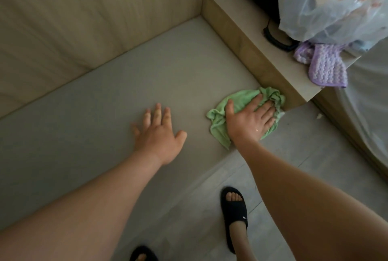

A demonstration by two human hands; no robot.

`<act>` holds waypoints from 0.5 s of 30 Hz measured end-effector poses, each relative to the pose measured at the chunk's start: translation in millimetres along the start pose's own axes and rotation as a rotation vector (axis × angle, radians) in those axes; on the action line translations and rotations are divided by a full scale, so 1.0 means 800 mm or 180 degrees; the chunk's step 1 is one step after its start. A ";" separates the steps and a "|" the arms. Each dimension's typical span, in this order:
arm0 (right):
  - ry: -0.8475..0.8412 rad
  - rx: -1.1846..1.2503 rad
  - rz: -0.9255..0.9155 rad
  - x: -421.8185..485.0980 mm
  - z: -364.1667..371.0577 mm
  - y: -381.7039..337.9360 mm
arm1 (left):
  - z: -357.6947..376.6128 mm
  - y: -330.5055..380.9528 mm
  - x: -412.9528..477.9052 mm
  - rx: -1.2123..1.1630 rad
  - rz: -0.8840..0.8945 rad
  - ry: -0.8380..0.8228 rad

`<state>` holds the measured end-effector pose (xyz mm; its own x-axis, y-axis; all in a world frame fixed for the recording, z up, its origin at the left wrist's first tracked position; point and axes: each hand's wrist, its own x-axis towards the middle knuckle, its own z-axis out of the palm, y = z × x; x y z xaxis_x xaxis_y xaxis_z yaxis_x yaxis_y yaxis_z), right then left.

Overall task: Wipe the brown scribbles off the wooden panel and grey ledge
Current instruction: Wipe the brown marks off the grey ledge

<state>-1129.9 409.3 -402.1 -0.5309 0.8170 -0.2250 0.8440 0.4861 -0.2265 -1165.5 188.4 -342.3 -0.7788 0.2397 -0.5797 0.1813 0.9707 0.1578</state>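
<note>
No scribbles show on the grey ledge (105, 103) or wooden panel (63, 19) — probably nearly done; right hand (249, 121) presses the green cloth (218, 132), fingers (265, 110) flat; left hand (160, 134) rests spread.

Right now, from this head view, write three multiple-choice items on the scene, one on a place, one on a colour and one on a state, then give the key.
1. Where does the green cloth lie?
A. on the grey ledge, against the side of the wooden cabinet
B. on top of that cabinet
C. held in the air, touching nothing

2. What colour is the knitted cloth on the cabinet's top?
A. red
B. purple
C. yellow

3. How is the left hand?
A. gripping the green cloth
B. curled in a fist
C. flat on the ledge, fingers straight, holding nothing

Key:
1 A, because the right hand presses it down where ledge and cabinet meet.
2 B, because it shows lilac-purple at the cabinet's edge.
3 C, because its palm rests on bare ledge, apart from the cloth.
</note>
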 end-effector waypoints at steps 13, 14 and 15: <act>-0.0745 0.0706 -0.0038 -0.153 0.014 0.010 | -0.010 -0.026 -0.018 -0.0682 0.0001 -0.0033; -0.0850 0.0655 -0.0194 -0.170 0.015 0.012 | -0.012 -0.025 -0.023 -0.0834 0.0011 -0.0050; -0.0977 0.0579 -0.0336 -0.186 0.012 0.015 | -0.013 -0.022 -0.028 -0.0994 0.0034 -0.0088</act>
<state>-1041.5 291.1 -380.3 -0.6357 0.6209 -0.4588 0.7708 0.4771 -0.4222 -1157.5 165.7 -323.3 -0.7604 0.2543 -0.5976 -0.0072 0.9168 0.3993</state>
